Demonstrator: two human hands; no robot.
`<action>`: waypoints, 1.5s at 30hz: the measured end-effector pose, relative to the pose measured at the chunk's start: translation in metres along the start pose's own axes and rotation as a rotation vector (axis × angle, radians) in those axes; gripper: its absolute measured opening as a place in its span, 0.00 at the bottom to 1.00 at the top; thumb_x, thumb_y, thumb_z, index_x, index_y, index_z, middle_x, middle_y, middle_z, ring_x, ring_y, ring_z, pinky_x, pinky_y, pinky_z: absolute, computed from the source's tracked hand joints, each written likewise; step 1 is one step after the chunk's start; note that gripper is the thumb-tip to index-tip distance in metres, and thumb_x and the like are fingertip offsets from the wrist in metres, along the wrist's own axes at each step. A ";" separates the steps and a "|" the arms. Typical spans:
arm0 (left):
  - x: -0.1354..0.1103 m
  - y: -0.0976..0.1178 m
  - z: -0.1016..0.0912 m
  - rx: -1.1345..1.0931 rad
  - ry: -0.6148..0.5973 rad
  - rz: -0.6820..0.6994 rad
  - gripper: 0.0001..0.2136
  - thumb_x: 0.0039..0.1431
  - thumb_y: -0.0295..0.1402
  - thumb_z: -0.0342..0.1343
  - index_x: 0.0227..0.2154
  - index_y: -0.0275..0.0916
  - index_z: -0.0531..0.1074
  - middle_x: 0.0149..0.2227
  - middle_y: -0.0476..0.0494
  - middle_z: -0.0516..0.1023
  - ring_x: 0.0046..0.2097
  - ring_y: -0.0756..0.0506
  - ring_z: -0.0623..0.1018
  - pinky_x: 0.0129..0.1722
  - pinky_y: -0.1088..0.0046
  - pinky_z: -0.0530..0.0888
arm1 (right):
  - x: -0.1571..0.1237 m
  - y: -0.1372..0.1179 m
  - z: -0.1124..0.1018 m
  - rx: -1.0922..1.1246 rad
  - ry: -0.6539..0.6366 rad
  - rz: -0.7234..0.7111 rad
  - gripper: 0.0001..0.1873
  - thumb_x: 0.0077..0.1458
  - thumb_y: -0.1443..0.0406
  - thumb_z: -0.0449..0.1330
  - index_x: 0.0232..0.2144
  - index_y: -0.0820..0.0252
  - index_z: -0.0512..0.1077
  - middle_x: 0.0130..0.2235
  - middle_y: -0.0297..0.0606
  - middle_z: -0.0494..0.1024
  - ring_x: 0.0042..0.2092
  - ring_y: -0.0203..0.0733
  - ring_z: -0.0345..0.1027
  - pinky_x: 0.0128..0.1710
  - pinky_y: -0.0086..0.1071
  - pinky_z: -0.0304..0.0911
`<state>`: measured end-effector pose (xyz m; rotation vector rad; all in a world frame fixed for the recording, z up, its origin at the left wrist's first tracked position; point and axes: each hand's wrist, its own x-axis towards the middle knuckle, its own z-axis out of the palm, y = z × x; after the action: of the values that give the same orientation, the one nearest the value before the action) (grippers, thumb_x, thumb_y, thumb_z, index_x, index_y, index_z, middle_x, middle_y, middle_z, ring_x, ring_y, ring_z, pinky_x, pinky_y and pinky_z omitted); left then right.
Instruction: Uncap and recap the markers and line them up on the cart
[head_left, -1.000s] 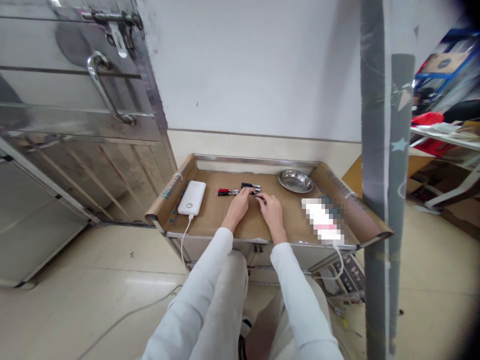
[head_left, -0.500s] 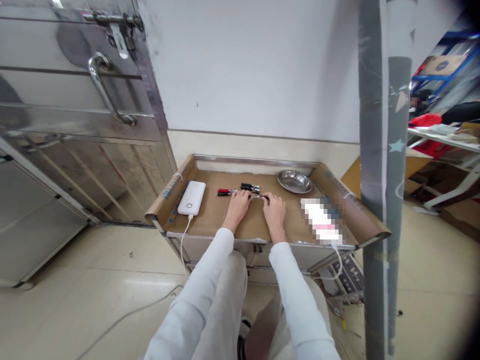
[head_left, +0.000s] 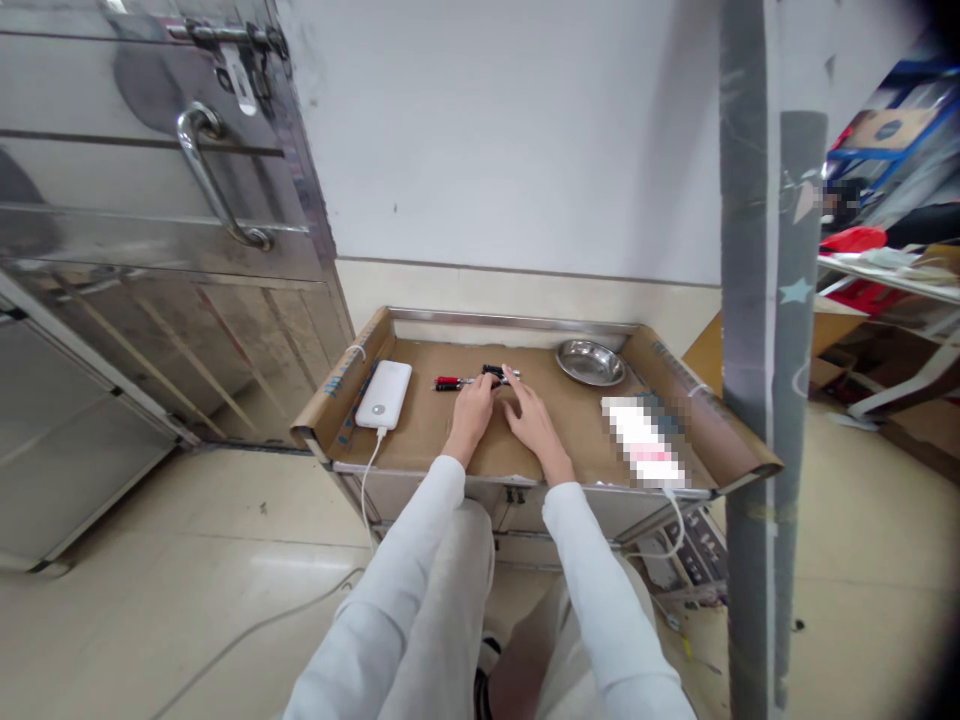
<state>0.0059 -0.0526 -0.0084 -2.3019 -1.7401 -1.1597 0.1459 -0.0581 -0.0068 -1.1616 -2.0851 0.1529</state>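
My left hand (head_left: 472, 412) rests over the middle of the cardboard-covered top, its fingers pinched together on a small dark pen-like piece that they mostly hide. Close beside it is my right hand (head_left: 531, 422), with its fingers stretched forward and its thumb apart; the fingertips meet the left ones. Just behind the fingertips lie black pen-like pieces (head_left: 491, 370) with silver ends, partly covered by the hands. Left of my left hand, red and black pen-like pieces (head_left: 448, 385) with silver tips lie side by side.
A white power bank (head_left: 384, 394) with a cable lies at the left. At the right are a round metal dish (head_left: 590, 363) and a blurred-out device (head_left: 643, 440) with a cable. Raised cardboard-covered sides (head_left: 694, 400) edge the cart. A grey-wrapped pole (head_left: 765, 400) stands at right.
My right hand has moved left and its fingers have stretched forward to meet my left hand. The thin piece seen between the two hands is now mostly hidden. My left hand has barely shifted.
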 end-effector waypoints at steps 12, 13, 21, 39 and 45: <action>-0.020 0.007 -0.011 0.225 0.218 -0.453 0.12 0.59 0.20 0.39 0.39 0.33 0.65 0.42 0.31 0.69 0.47 0.38 0.68 0.46 0.59 0.67 | 0.005 0.012 0.015 -0.222 0.058 0.151 0.23 0.59 0.66 0.47 0.56 0.53 0.63 0.57 0.45 0.64 0.57 0.48 0.56 0.53 0.43 0.57; -0.020 0.007 -0.010 0.211 0.224 -0.460 0.13 0.58 0.19 0.38 0.39 0.32 0.65 0.42 0.31 0.68 0.47 0.38 0.68 0.46 0.58 0.67 | 0.006 0.012 0.015 -0.233 0.053 0.141 0.22 0.59 0.65 0.47 0.55 0.52 0.64 0.56 0.44 0.64 0.56 0.48 0.57 0.52 0.43 0.57; -0.012 0.002 -0.001 0.250 0.121 -0.316 0.14 0.57 0.18 0.36 0.39 0.28 0.66 0.41 0.28 0.68 0.48 0.36 0.68 0.48 0.56 0.65 | 0.014 0.010 0.016 -0.306 0.003 0.096 0.18 0.59 0.64 0.49 0.50 0.50 0.69 0.56 0.44 0.63 0.55 0.49 0.56 0.51 0.44 0.55; 0.009 -0.005 0.026 -0.003 -0.075 -0.037 0.05 0.62 0.26 0.46 0.34 0.36 0.66 0.39 0.40 0.69 0.45 0.44 0.71 0.49 0.63 0.68 | 0.013 0.023 0.015 -0.318 0.001 0.199 0.12 0.61 0.64 0.49 0.37 0.59 0.72 0.39 0.44 0.72 0.43 0.47 0.62 0.43 0.37 0.55; 0.010 -0.008 0.027 -0.125 -0.133 -0.006 0.05 0.62 0.26 0.45 0.35 0.36 0.67 0.40 0.40 0.70 0.45 0.44 0.71 0.48 0.65 0.69 | 0.013 0.024 0.013 -0.239 -0.012 0.179 0.14 0.62 0.64 0.46 0.37 0.58 0.73 0.39 0.43 0.74 0.43 0.47 0.62 0.43 0.38 0.55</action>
<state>0.0144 -0.0297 -0.0254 -2.5013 -1.7646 -1.1740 0.1500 -0.0304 -0.0191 -1.4945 -2.0495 -0.0068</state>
